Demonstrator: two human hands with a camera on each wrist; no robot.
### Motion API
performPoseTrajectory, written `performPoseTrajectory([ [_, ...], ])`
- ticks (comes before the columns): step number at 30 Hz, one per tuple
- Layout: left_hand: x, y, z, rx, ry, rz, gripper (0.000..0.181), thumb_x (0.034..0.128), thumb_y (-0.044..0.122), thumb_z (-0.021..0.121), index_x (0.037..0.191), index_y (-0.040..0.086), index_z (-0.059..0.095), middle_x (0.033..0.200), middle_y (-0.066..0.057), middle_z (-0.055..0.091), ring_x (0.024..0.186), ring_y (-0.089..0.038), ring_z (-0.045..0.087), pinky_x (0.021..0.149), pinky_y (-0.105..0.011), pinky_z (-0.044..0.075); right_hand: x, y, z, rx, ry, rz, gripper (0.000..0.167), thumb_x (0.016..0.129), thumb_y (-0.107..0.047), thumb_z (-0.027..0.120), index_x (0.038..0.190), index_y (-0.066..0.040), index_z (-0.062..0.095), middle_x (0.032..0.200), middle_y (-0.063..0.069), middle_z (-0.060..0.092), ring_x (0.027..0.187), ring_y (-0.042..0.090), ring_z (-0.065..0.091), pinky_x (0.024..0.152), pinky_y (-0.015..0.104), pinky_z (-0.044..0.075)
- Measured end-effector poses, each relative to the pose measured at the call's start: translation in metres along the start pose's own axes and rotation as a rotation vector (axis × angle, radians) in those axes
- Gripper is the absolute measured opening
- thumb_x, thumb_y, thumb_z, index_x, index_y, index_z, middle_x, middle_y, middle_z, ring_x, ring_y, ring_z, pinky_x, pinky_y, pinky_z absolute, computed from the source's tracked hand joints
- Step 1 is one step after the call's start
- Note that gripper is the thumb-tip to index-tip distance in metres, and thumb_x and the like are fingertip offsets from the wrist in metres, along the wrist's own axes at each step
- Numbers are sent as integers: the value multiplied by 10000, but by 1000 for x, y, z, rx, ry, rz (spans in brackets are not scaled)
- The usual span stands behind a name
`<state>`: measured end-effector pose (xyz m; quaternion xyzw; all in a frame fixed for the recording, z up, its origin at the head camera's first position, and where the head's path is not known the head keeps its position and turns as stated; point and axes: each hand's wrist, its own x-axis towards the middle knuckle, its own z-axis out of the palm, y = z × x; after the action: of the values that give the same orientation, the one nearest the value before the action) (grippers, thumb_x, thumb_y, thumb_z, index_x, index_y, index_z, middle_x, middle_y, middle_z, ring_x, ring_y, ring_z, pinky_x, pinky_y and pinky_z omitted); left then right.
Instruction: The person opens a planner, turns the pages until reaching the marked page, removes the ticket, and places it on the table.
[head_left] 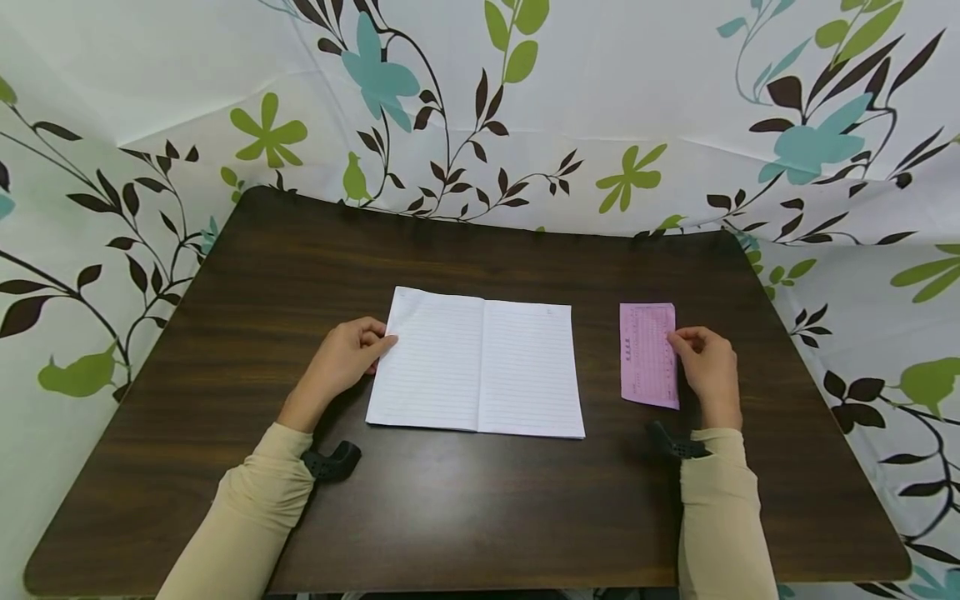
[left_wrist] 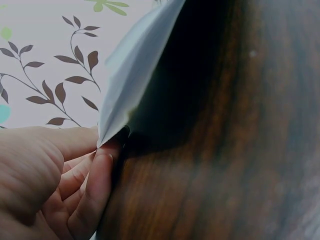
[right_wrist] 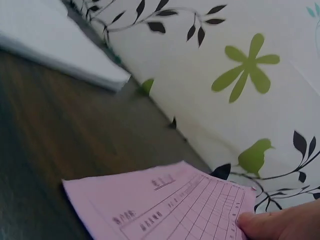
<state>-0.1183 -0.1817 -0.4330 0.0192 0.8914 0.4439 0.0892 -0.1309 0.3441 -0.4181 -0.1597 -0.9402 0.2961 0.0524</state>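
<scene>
An open notebook (head_left: 525, 367) with lined white pages lies at the middle of the table. My left hand (head_left: 348, 354) pinches its left edge between thumb and fingers. Seen from the left wrist, that edge of the notebook (left_wrist: 137, 75) is lifted off the table, the left hand (left_wrist: 65, 180) gripping its corner. To the right of the notebook is a pink printed form (head_left: 648, 354) with a ruled grid. My right hand (head_left: 705, 362) pinches the form's right edge. In the right wrist view, the thumb lies on the pink form (right_wrist: 175, 205); the other fingers are mostly hidden.
The dark wooden table (head_left: 450, 517) has rounded corners. Behind it and at both sides hangs a white cloth (head_left: 562, 100) with leaf, flower and bird prints. A black wrist mount (head_left: 332, 461) sits on the left wrist, another black mount (head_left: 675, 442) on the right.
</scene>
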Motion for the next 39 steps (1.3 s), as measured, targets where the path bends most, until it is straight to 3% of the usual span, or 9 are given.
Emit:
performPoseTrajectory([
  [6, 0, -2, 0, -8, -8, 9, 343, 1059, 273, 629, 1229, -24, 660, 909, -132, 758, 665, -137, 617, 614, -259, 530, 0, 2, 2, -49, -36, 38, 399, 1079, -309, 574, 1252, 39, 666, 1201, 285, 683, 1012, 382, 621, 745, 361, 450],
  [11, -1, -1, 0, -12, -16, 8, 365, 1064, 288, 619, 1247, -25, 654, 936, -142, 764, 677, -140, 631, 630, -262, 539, -4, 0, 0, -85, 17, 45, 403, 1077, -302, 569, 1320, 15, 627, 1250, 276, 656, 1085, 424, 613, 824, 513, 487],
  [13, 0, -1, 0, -12, -15, 2, 363, 1064, 289, 618, 1247, -23, 656, 920, -135, 761, 670, -142, 628, 629, -262, 539, -7, -4, 1, -73, 26, -27, 410, 1084, -295, 555, 1351, 13, 601, 1280, 277, 622, 1134, 442, 592, 914, 583, 487],
  [15, 0, -1, -1, -15, -14, 0, 359, 1067, 283, 612, 1245, -25, 658, 890, -121, 752, 662, -141, 620, 624, -264, 533, -10, -11, 5, -63, -12, -168, 430, 1094, -297, 538, 1383, 18, 573, 1339, 284, 580, 1216, 465, 566, 1017, 634, 465],
  [18, 1, -1, -2, -16, -12, -5, 349, 1071, 277, 604, 1245, -20, 663, 854, -98, 739, 655, -147, 613, 617, -270, 527, -15, -26, 19, -70, -171, -392, 508, 1094, -331, 548, 1474, 3, 504, 1488, 281, 490, 1382, 483, 475, 1136, 673, 377],
  [20, 1, -1, -2, -18, -13, -7, 343, 1073, 275, 599, 1246, -15, 664, 853, -93, 738, 660, -156, 615, 622, -276, 529, -18, -36, 31, -104, -293, -475, 621, 1086, -415, 546, 1555, -28, 421, 1607, 256, 388, 1500, 475, 354, 1194, 682, 295],
  [23, 2, -1, -2, -19, -13, -15, 340, 1074, 281, 597, 1246, -5, 664, 865, -94, 738, 674, -168, 620, 637, -277, 541, -24, -48, 47, -155, -421, -508, 760, 1057, -502, 563, 1620, -54, 320, 1706, 206, 244, 1591, 436, 187, 1246, 669, 204],
  [25, 2, -1, -1, -21, -10, -17, 340, 1075, 280, 595, 1246, -6, 663, 873, -101, 740, 678, -168, 620, 642, -275, 545, -27, -51, 55, -182, -465, -510, 812, 1040, -536, 573, 1637, -65, 287, 1733, 175, 186, 1611, 420, 124, 1253, 679, 172],
  [39, -1, 4, 0, -42, 15, 5, 332, 1072, 253, 605, 1258, -17, 652, 976, -167, 745, 682, -174, 632, 635, -281, 569, -31, -51, 60, -187, -475, -590, 721, 1052, -448, 590, 1614, -63, 354, 1735, 172, 186, 1609, 449, 92, 1201, 776, 129],
])
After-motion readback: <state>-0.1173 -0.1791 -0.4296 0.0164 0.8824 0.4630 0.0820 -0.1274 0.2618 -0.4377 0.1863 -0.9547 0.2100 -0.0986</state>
